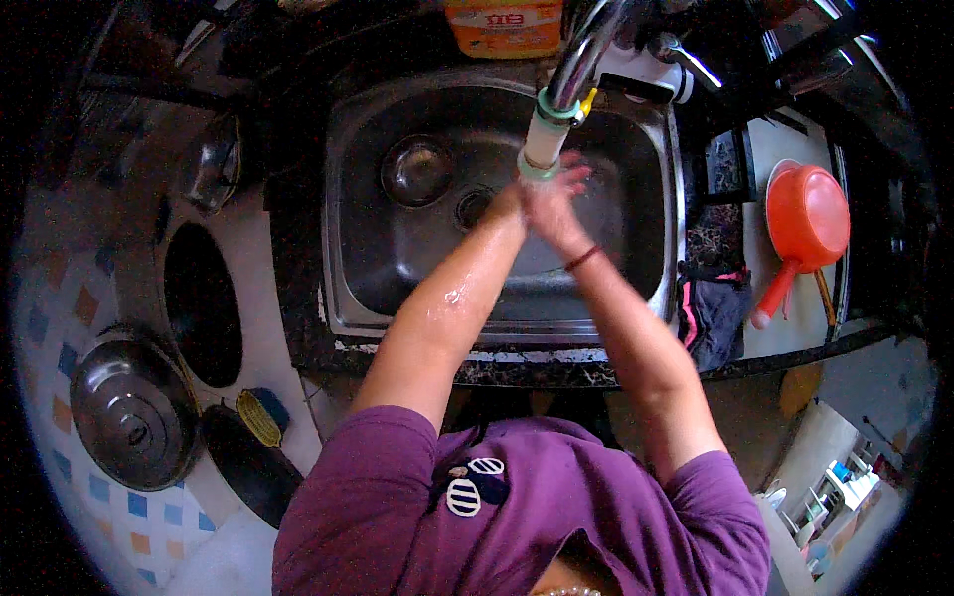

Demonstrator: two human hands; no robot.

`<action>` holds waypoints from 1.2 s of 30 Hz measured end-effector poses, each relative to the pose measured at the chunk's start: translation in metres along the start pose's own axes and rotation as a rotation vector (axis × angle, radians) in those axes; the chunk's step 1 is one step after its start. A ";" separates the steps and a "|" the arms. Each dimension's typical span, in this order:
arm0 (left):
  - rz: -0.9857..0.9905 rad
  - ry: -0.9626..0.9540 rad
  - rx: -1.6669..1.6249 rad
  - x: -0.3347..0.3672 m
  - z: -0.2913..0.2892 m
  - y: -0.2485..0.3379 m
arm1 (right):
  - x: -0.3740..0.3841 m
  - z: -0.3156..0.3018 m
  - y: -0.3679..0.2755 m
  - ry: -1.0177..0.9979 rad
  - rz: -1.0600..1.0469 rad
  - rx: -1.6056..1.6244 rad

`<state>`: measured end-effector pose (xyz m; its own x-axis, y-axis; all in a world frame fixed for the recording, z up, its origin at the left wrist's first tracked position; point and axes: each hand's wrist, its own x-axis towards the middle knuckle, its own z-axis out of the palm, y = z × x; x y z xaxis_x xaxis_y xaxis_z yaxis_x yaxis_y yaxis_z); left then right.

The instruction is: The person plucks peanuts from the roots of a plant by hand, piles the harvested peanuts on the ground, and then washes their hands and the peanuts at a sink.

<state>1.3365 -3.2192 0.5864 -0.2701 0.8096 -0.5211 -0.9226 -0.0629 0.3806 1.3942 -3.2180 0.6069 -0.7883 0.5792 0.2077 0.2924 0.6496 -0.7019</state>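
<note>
Both my hands meet under the spout of a chrome faucet (581,60), over the steel sink (397,283). My left hand (519,200) is largely covered by the faucet's pale nozzle (544,139) and by my other hand. My right hand (552,211) lies across it, touching it; a dark red band circles that wrist. Several spread fingers show just right of the nozzle and seem to belong to my left hand. The right fingers are blurred and partly hidden. My left forearm has a wet, shiny patch. No object shows in either hand.
A round metal bowl (417,171) sits in the sink, left of the drain (475,209). An orange container (505,28) stands behind the sink. On the right counter are a dark cloth (714,316) and a red-orange ladle (810,214). A large metal lid (134,412) lies at the left.
</note>
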 end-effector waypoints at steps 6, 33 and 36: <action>0.653 0.465 1.090 -0.028 0.015 -0.010 | 0.015 -0.009 0.039 -0.209 0.817 1.613; -0.036 -0.149 1.661 -0.122 -0.072 -0.007 | -0.046 -0.020 0.061 -0.763 0.865 0.809; -0.027 -0.090 1.550 -0.114 -0.085 -0.010 | -0.011 -0.035 0.047 -0.541 0.763 0.604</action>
<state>1.3529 -3.3604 0.5764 -0.1893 0.8354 -0.5160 0.2661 0.5495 0.7920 1.4362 -3.1762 0.5954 -0.6889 0.3381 -0.6411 0.6058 -0.2170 -0.7654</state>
